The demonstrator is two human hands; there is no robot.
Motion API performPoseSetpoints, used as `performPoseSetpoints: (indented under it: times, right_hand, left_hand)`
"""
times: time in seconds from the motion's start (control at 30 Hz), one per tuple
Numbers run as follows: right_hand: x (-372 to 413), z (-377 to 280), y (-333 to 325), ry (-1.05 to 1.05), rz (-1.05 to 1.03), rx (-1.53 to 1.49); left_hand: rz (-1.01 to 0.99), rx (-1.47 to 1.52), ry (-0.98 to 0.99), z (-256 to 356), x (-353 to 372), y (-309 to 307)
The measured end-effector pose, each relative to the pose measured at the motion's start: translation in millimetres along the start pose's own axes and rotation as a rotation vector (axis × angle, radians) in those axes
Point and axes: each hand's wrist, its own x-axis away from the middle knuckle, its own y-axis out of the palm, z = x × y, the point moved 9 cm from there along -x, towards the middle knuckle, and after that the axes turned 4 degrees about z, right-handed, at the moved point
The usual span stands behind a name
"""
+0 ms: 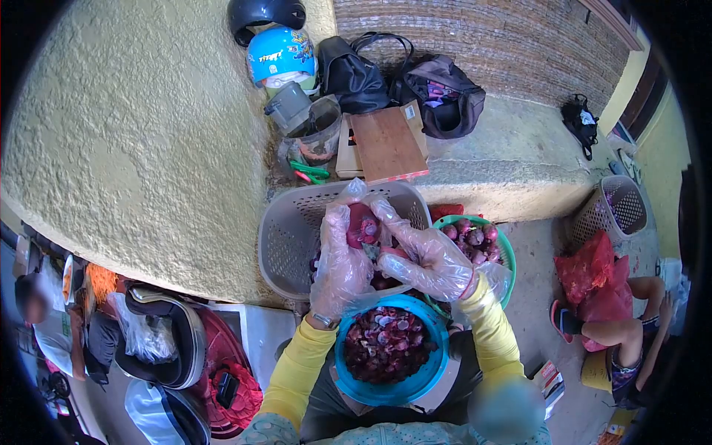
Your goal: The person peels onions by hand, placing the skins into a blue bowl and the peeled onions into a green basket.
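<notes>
My left hand (pixel 343 256), in a clear plastic glove, grips a red onion (pixel 362 225) above the grey perforated basket (pixel 285 248). Close on its right is my right hand (pixel 437 259), gloved the same way, its forefinger reaching toward the onion. Between its thumb and fingers a small reddish thing shows, too covered to name. Below both hands stands a blue basin (pixel 437 356) of dark red onion skins and trimmings (pixel 386 345). A green basket (pixel 509 259) with whole red onions (pixel 475 237) is beside my right hand.
Behind the basket, a ledge holds a brown board (pixel 389 144), bags (pixel 445 93), a plastic tub (pixel 320 130) and helmets (pixel 282 55). On the right are red mesh sacks (pixel 593 274), another basket (pixel 612 208) and a seated person (pixel 630 334). Another person (pixel 55 326) is at far left.
</notes>
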Motion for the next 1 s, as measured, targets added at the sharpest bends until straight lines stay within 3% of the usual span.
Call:
performPoseSetpoints:
  times: [0.23,0.3,0.4,0.53,0.73,0.93,1.0]
  right_hand:
    - [0.0,6.1,1.1,-0.073,0.02,0.046]
    - [-0.5,3.9,1.3,-0.066,0.006,0.059]
    - [-1.6,7.1,2.7,-0.004,-0.011,-0.005]
    - [-1.1,11.6,3.0,-0.032,0.001,-0.026]
    - [-1.5,13.2,-6.6,0.102,0.0,-0.05]
    - [-2.8,9.4,-17.1,-0.15,0.144,0.019]
    - [-1.4,16.5,-22.3,0.015,0.143,-0.049]
  left_hand:
    - [-0.035,0.039,-0.211,-2.5,-5.6,0.8]
    - [-0.165,0.32,-0.44,-14.9,-1.2,11.1]
    - [-0.141,0.393,-0.513,-11.1,2.2,17.2]
    - [-0.176,0.362,-0.508,-8.7,3.4,18.8]
    - [-0.169,0.424,-0.467,-16.1,-0.4,21.7]
    - [-0.143,0.394,-0.439,-8.0,0.5,19.0]
    - [-0.115,0.363,-0.423,-4.8,0.7,15.4]
